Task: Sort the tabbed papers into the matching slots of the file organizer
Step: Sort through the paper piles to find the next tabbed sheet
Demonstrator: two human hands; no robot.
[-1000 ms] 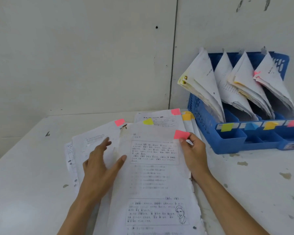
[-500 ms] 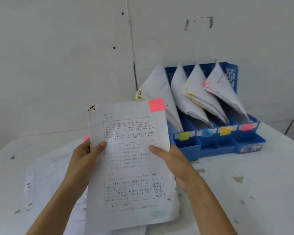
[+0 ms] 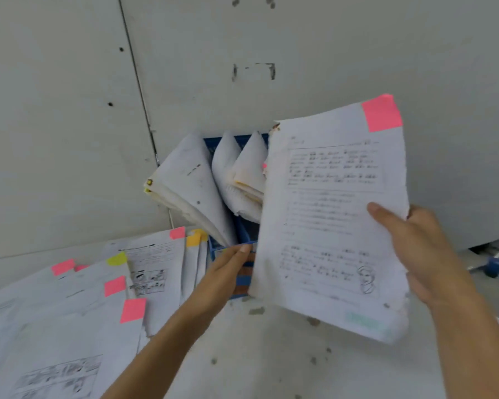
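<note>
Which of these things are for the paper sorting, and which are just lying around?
For the job:
- pink-tabbed paper, held in the right hand
- blue file organizer, with the left hand at its front
- tabbed papers on the table

Just lying about:
- blue object far right, too blurred to name
- wall marks

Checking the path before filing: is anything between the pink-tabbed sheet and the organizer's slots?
Nothing visible does. The right hand holds the pink-tabbed sheet before the file organizer, hiding its right slots; the left hand lies at its front, left of the sheet.
</note>
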